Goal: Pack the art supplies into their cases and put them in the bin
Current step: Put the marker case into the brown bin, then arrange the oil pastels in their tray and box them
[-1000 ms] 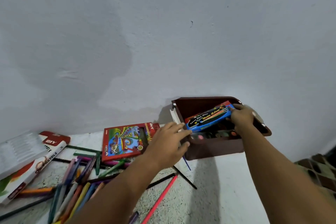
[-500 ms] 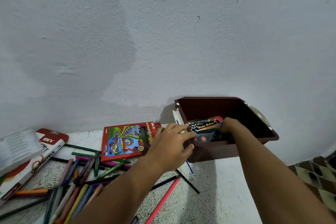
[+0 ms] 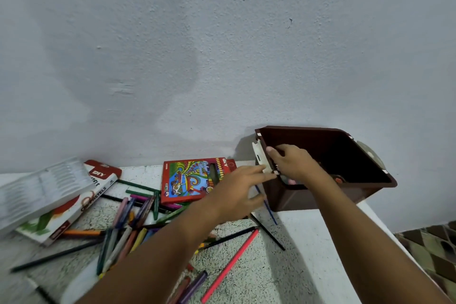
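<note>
both hands (image 3: 240,190) (image 3: 293,164) at brown bin (image 3: 320,196) rim; pencils (image 3: 138,215) scattered beside.

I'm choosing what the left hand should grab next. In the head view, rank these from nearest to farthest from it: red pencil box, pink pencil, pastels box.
From the left hand:
1. Red pencil box, just to its left, by the wall.
2. Pink pencil, below it, toward the camera.
3. Pastels box, far left.

A pale grey plastered wall (image 3: 222,44) fills most of the view, with a darker, damp-looking patch (image 3: 118,61) across its left half and a few small marks higher on the right. Below it runs a speckled white worktop (image 3: 303,237). At the lower right corner shows patterned flooring (image 3: 429,247) in green and brown diamonds.
</note>
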`<control>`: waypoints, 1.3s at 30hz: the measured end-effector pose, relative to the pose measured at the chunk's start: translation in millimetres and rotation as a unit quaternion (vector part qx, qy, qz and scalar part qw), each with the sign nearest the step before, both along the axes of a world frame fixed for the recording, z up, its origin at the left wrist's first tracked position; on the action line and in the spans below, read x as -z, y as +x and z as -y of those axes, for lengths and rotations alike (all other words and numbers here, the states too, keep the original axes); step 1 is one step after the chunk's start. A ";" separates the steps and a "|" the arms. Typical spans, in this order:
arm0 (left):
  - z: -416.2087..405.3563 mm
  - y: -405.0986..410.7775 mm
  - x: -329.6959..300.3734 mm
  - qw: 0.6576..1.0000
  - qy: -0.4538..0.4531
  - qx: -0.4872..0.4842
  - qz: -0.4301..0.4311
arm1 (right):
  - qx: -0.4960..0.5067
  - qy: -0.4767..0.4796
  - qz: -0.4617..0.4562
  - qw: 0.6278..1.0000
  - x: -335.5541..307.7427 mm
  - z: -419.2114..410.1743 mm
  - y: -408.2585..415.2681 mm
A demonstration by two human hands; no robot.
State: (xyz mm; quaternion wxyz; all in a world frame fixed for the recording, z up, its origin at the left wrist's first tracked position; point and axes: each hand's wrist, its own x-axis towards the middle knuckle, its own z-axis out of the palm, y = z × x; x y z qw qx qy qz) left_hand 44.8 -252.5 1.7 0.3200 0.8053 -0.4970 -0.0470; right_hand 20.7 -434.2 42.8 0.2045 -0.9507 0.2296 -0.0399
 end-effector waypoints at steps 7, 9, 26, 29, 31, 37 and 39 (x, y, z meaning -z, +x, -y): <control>-92.5 27.9 30.1 0.984 -0.010 -0.177 0.009 | -0.022 -0.067 -0.014 0.997 13.1 -39.9 -18.2; -122.3 31.3 33.9 0.974 0.026 -0.223 0.022 | -0.026 -0.089 -0.024 0.995 10.9 -43.2 -17.1; -276.4 55.9 57.1 0.846 0.199 -0.484 0.100 | 0.001 -0.206 -0.032 0.978 24.7 -77.8 -20.5; -280.4 57.1 60.9 0.842 0.200 -0.489 0.110 | -0.007 -0.276 -0.033 0.961 29.7 -90.6 -26.5; -281.9 57.8 63.5 0.844 0.204 -0.484 0.111 | -0.029 -0.286 -0.012 0.958 36.1 -98.9 -30.8; -277.3 42.5 50.5 0.862 0.120 -0.450 0.201 | -0.127 -0.191 0.136 0.964 51.4 -117.1 -58.4; -274.5 26.0 39.5 0.859 0.057 -0.440 0.257 | -0.151 -0.047 0.155 0.975 51.8 -127.9 -71.5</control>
